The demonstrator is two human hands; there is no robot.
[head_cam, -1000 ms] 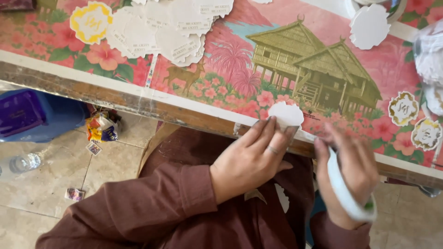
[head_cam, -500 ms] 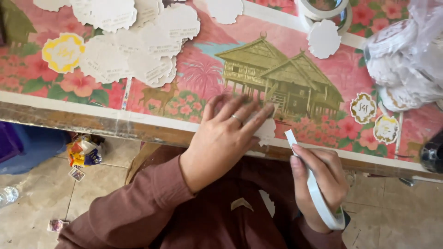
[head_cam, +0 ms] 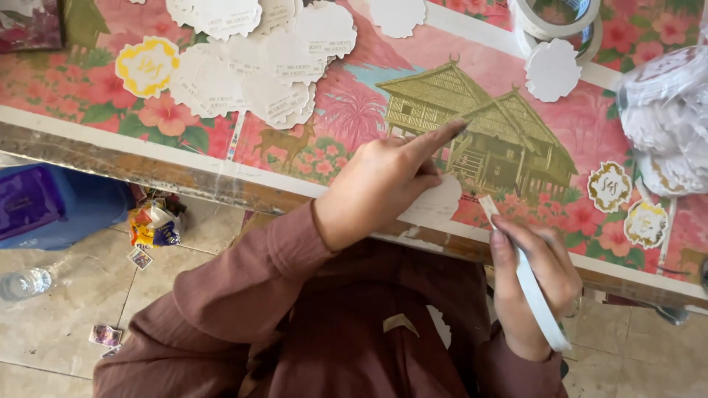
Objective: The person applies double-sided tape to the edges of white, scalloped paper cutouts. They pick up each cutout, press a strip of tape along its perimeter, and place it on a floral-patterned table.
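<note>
My left hand lies over the table's front edge, index finger stretched out, and presses a white scalloped paper cutout flat onto the flowered tablecloth. My right hand is just right of it, below the edge, gripping a thin roll of white tape. The tape's loose end sticks up next to the cutout. Both arms wear brown sleeves.
A pile of white cutouts and a yellow label lie at the back left. Tape rolls, a single cutout, a plastic bag of cutouts and gold labels are at the right. A blue container, a bottle and wrappers sit on the floor.
My left hand has carried the cutout from above the table edge down onto the cloth and now points its index finger. My right hand has stayed on the tape roll, its end raised.
</note>
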